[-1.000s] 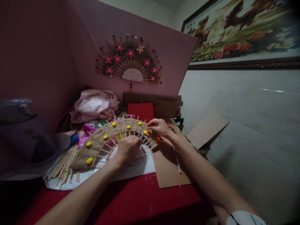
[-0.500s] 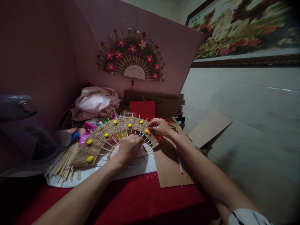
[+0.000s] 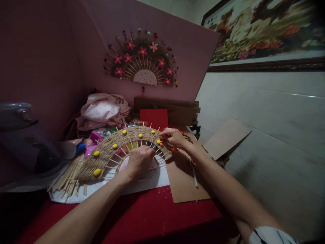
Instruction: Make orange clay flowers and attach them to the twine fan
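Note:
A twine-woven, half-round fan [image 3: 101,149] on thin wooden sticks lies tilted across the table, dotted with yellow discs such as one at its lower left [image 3: 96,172]. My left hand [image 3: 141,158] is closed over the inner sticks, gripping the fan near its middle. At the fan's right part, my right hand [image 3: 174,137] pinches with thumb and fingers just above a yellow disc [image 3: 158,142] that has small orange pieces beside it. What sits between those fingertips is too small to make out. An orange flower [image 3: 173,149] shows partly beneath this hand.
Loose wooden sticks [image 3: 67,179] lie on white paper at left. Brown cardboard [image 3: 188,189] with a white stick [image 3: 195,178] is at right. Behind are pink cloth [image 3: 104,110], a red card [image 3: 153,118] and a finished flowered fan [image 3: 144,64] on a pink board.
My right fingertips have shifted very slightly by the yellow disc, and a bit more orange shows beside it. My left hand keeps its place on the fan.

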A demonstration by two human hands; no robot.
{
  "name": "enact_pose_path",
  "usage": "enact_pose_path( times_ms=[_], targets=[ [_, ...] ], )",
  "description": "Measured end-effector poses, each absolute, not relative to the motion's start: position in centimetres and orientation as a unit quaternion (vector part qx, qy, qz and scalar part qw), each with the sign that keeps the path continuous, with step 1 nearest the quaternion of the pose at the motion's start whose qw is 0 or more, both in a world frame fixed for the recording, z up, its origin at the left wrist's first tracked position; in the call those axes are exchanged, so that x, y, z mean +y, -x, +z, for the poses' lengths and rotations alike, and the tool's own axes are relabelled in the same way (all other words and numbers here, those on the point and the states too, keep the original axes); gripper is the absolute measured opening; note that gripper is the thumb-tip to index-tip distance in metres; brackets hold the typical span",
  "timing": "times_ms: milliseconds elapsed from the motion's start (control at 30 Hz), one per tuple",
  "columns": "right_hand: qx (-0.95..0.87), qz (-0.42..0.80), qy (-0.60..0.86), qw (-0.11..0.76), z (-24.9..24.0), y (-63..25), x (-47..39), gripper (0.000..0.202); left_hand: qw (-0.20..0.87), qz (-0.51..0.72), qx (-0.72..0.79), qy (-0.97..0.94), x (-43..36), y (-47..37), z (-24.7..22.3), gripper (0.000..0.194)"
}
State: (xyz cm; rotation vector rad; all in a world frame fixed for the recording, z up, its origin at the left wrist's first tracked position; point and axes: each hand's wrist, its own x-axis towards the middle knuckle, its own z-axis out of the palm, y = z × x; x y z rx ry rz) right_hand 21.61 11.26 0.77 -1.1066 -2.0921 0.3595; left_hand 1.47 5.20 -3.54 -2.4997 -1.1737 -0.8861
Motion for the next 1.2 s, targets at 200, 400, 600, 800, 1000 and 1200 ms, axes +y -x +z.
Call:
enact_pose_path(
  times_ms=[200,400,600,800,1000,1200],
  targets=[
    [-0.820,0.037,0.451,0.350,0.4,-22.2,10.2,0.032,0.119,-0.304,-0.401,0.856,5.2,-1.5,-3.6,0.021],
    [-0.857,-0.127,0.443,0.229,0.5,-21.6,8.6,0.031,0.129,-0.304,-0.395,0.857,5.3,-1.5,-3.8,0.019],
    [-0.863,-0.160,0.440,0.190,0.9,-21.6,7.9,0.034,0.135,-0.305,-0.392,0.857,5.4,-1.4,-3.9,0.020],
    [-0.866,-0.206,0.424,0.168,0.5,-21.5,7.7,0.029,0.134,-0.309,-0.392,0.856,5.4,-1.5,-3.8,0.021],
    [-0.851,-0.172,0.442,0.225,0.3,-21.8,7.6,0.027,0.136,-0.306,-0.392,0.857,5.3,-1.5,-3.8,0.021],
    [-0.845,-0.186,0.450,0.221,-0.2,-22.0,7.4,0.031,0.141,-0.314,-0.386,0.856,5.4,-1.4,-4.0,0.021]
  ],
)
